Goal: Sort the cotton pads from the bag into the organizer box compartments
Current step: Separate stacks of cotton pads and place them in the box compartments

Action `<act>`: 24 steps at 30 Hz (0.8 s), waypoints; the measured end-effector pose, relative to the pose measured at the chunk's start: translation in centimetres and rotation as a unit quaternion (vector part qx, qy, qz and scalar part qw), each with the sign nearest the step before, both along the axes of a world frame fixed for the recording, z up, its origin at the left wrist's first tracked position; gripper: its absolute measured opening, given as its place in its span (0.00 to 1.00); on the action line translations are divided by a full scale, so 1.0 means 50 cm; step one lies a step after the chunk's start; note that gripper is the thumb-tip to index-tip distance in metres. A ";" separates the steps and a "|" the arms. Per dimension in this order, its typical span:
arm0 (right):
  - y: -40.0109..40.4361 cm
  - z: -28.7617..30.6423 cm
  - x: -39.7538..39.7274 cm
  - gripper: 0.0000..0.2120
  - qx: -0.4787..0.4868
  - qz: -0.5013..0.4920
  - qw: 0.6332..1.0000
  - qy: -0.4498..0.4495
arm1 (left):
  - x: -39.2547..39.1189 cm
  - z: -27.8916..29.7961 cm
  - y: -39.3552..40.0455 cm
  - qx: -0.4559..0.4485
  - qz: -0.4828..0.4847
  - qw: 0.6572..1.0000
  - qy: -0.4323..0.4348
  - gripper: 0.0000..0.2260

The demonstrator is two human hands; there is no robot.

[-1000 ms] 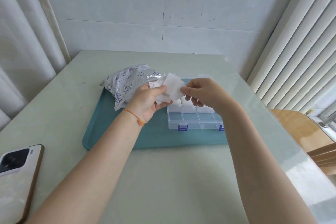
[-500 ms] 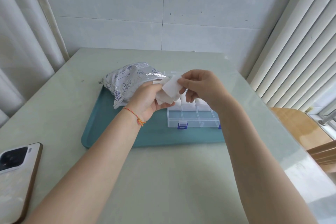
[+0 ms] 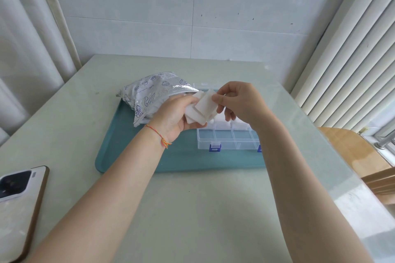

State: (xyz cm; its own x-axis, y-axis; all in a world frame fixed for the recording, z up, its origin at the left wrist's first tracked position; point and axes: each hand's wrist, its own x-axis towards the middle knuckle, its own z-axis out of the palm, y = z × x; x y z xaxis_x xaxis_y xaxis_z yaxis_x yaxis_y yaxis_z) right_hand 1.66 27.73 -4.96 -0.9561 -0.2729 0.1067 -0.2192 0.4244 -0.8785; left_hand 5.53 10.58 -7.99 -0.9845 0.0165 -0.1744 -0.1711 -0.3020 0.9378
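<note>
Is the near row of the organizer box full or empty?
Empty where visible: the organizer box's near row shows only clear compartments, while white pads fill the row behind. The right arm hides its right end.

We count one bag, one organizer box, one tray, one phone, two blue latches, and a few cotton pads, number unclear.

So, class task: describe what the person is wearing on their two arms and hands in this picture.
Both forearms are bare, with no sleeves in view. The left wrist carries a thin orange-red string bracelet with a small knotted tassel. The left hand and the right hand show no gloves, rings or watch.
</note>
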 end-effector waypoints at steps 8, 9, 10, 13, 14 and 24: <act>0.007 -0.001 -0.003 0.06 0.044 -0.029 0.998 0.016 | 0.001 -0.008 0.003 -0.021 -0.002 0.999 0.026 0.09; 0.007 -0.001 -0.002 0.06 0.049 -0.025 0.998 0.013 | 0.000 -0.008 0.002 -0.018 -0.002 0.999 0.028 0.09; 0.007 -0.003 -0.003 0.05 0.050 -0.022 0.998 0.010 | 0.001 -0.008 0.002 -0.012 -0.002 1.000 0.029 0.10; 0.007 -0.005 -0.007 0.02 0.041 -0.036 0.998 0.010 | 0.001 -0.004 0.003 0.013 0.002 1.000 0.022 0.11; 0.007 -0.006 -0.008 0.02 0.036 -0.041 0.998 0.009 | 0.002 -0.003 0.003 0.019 0.001 1.000 0.022 0.10; 0.007 -0.003 -0.005 0.11 0.000 -0.019 0.996 0.084 | 0.004 0.010 0.011 0.079 -0.003 0.997 -0.006 0.09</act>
